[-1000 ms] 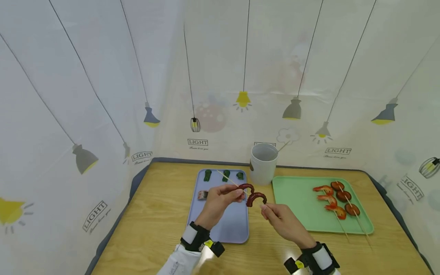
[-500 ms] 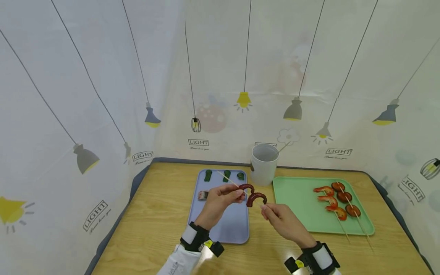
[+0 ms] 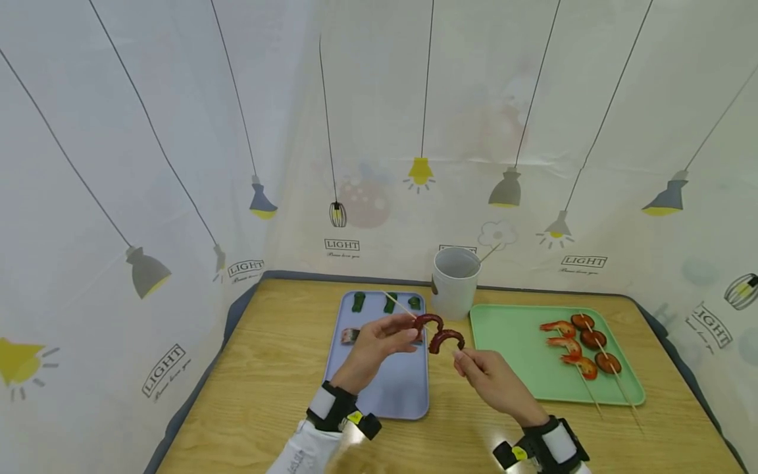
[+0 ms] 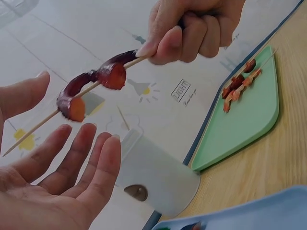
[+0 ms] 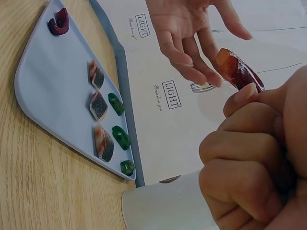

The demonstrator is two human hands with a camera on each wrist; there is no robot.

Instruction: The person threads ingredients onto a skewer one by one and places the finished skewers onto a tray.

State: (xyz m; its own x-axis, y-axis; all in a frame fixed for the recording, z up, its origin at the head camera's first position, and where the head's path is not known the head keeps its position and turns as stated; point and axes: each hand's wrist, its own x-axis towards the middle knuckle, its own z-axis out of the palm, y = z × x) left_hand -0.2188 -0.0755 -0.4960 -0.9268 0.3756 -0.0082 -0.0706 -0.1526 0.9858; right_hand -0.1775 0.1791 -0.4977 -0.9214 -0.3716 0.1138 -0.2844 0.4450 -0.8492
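My right hand point(image 3: 494, 382) grips a thin wooden skewer point(image 4: 42, 123) near one end, its fingers curled. Two curved, glossy dark-red sausage-like pieces point(image 3: 447, 341) are threaded on it, their cut faces orange. My left hand point(image 4: 72, 172) is spread around the skewer's other end, thumb and fingers apart from the pieces in the left wrist view. On the blue tray point(image 5: 50, 86) below lie another curved dark-red piece point(image 5: 58, 23), several fish-like chunks point(image 5: 99, 104) and several dark green pieces point(image 5: 121, 137).
Behind the hands stands a white cup point(image 3: 454, 289) with a stick in it. To the right, a green tray point(image 3: 509, 349) bears one skewer of shrimp point(image 3: 565, 345) and one of round brown pieces point(image 3: 593, 338), their sticks overhanging the front rim. A printed cloth hangs behind the table.
My left fingers have loosened from the skewer and opened. The skewer with its two pieces has shifted slightly to the right, with the right hand still holding it.
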